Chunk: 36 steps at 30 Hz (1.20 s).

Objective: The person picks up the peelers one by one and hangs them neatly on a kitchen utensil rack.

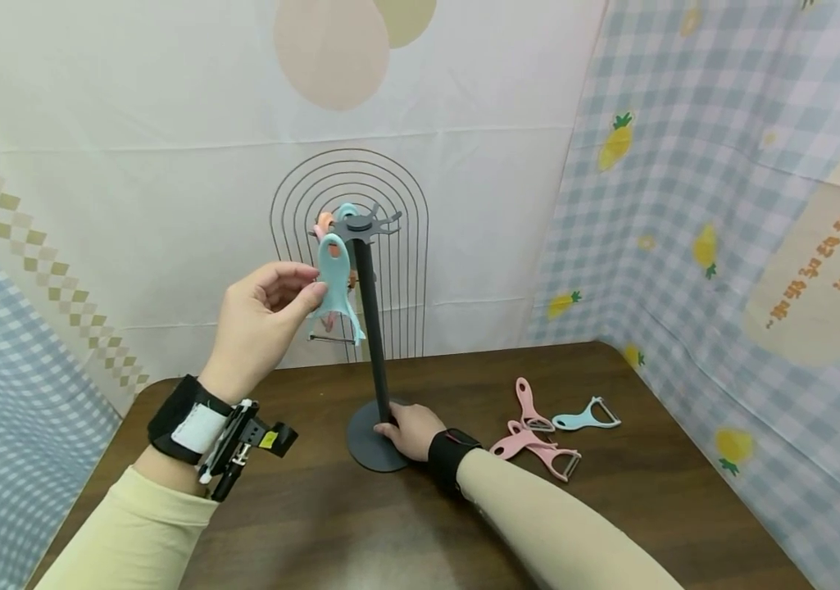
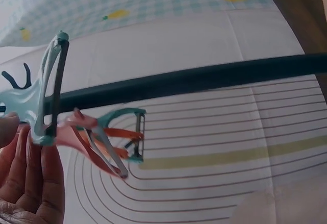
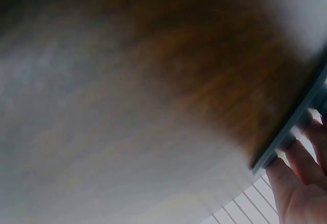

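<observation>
My left hand (image 1: 261,315) pinches a light blue peeler (image 1: 331,283) between thumb and fingers, blade end down. The hole in its handle is right at one hooked arm of a dark grey stand (image 1: 368,328). In the left wrist view a pink peeler (image 2: 76,137), an orange peeler (image 2: 117,132) and another blue peeler (image 2: 121,111) hang just behind it, partly overlapping. Down at the round base (image 1: 362,442), my right hand (image 1: 414,433) holds the stand's foot, thumb in front of the pole. Its fingertips (image 3: 278,168) touch the base in the right wrist view.
On the brown table (image 1: 279,500), right of the stand, lie several pink peelers (image 1: 526,401) in a loose cluster, with a light blue peeler (image 1: 578,419) beside them. A white printed cloth (image 1: 169,205) hangs behind, and a checked cloth (image 1: 685,180) closes the right side.
</observation>
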### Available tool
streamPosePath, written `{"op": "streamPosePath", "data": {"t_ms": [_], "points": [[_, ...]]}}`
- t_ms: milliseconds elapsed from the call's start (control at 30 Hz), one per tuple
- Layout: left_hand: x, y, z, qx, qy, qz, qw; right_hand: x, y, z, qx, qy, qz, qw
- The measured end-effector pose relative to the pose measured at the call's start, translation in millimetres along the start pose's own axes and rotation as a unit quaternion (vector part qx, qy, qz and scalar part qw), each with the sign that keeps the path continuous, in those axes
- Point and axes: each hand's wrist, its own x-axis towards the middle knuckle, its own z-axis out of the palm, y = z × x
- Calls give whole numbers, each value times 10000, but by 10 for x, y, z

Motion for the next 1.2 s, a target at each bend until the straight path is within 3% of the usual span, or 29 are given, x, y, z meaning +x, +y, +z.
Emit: {"op": "streamPosePath", "data": {"t_ms": [267,367,467,600,700,867,1000,1200], "points": [[-154,93,-95,-44,62,-219,9997,-26,-29,-9,9,36,-23,10000],[-216,55,-121,111,138,-313,9994,-16,-32,5,-11,-7,11,10000],[-265,-156,-116,258,197,-470,9984,-4,-23,7,30,-146,6,9999],[-328,-552,-81,375,149,-682,9969,-4,0,-46,23,-376,-117,9992],[-397,-789,-48,489,-44,-838,9953,-9,38,-125,-123,-431,-292,9986],[-556,-1015,44,566,-495,-1281,9889,-30,184,-320,-187,-272,-575,9978],[-708,-1153,229,256,-795,-1634,9830,-91,426,-516,-307,11,-596,9978],[-997,-1307,631,-211,-1171,-2093,9706,-222,880,-833,-742,245,-208,9967]]}}
